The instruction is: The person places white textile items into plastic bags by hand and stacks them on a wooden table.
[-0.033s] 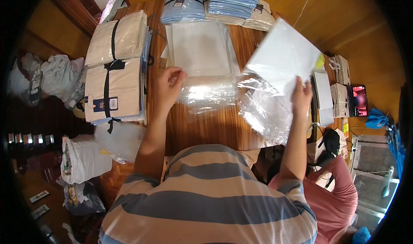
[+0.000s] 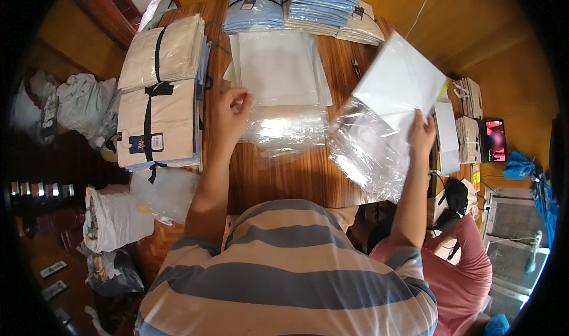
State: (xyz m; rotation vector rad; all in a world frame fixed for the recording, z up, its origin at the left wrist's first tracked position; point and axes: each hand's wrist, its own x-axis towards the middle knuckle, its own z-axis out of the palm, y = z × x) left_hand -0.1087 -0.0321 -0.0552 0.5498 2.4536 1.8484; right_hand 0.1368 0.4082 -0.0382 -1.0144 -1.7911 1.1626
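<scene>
My right hand [image 2: 422, 136] grips the right edge of a clear plastic bag [image 2: 370, 149], its thumb on top. A stiff white sheet [image 2: 406, 78] covers or fills the far half of this bag; I cannot tell which. Its near half hangs loose and crinkled, tilted over the table's right side. My left hand [image 2: 232, 112] hovers beside a stack of more clear bags [image 2: 284, 125], with fingers curled in toward the thumb and nothing visible between them. White sheets [image 2: 275, 69] lie at the far part of that stack, slightly fanned.
Packed beige garments [image 2: 157, 108] tied with black straps stand at the left. Blue folded garments [image 2: 255, 10] in plastic line the table's [image 2: 267, 176] far edge. A small dark tool [image 2: 355, 68] lies right of the sheets. Another person in a pink top [image 2: 462, 271] sits close at my right.
My right hand has shifted slightly right and nearer with the plastic bag and white sheet. The left hand has moved a little to the left and away from me.
</scene>
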